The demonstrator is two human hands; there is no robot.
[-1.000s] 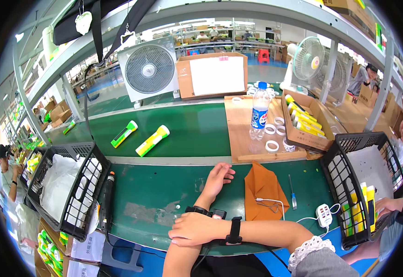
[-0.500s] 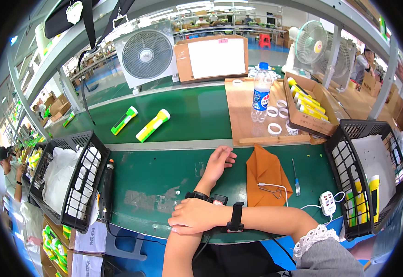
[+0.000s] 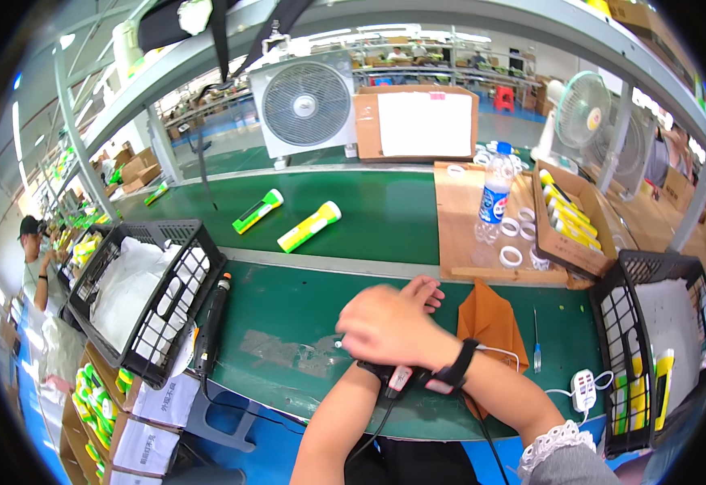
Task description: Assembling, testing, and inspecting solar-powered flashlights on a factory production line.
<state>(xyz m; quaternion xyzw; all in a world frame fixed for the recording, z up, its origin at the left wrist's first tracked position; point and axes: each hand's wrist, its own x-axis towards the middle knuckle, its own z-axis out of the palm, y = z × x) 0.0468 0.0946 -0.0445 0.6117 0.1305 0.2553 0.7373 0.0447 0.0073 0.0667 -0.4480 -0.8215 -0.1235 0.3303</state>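
Note:
My right hand (image 3: 393,323) crosses over my left wrist above the green bench, smeared by motion, so its fingers are hard to read. Behind it, my left hand (image 3: 424,293) shows only its fingers, loosely spread with nothing seen in them. Each wrist wears a black strap; a small device (image 3: 400,378) sits on the left one, with a dark cable. Just right of my hands lies an orange-brown cloth pouch (image 3: 490,323), a white cable across it. A blue-handled screwdriver (image 3: 537,356) lies farther right, and a black electric screwdriver (image 3: 211,323) at the left.
Black crates (image 3: 139,291) stand at left and right; the right crate (image 3: 644,356) holds several flashlights. Two green-yellow flashlights (image 3: 310,227) lie on the far green belt. A bottle (image 3: 494,190), white rings (image 3: 511,257) and a carton of flashlights (image 3: 571,222) occupy the wooden board.
My right hand has left my left forearm and moved up over the left wrist and hand. The view has shifted, so the bench sits farther right and lower.

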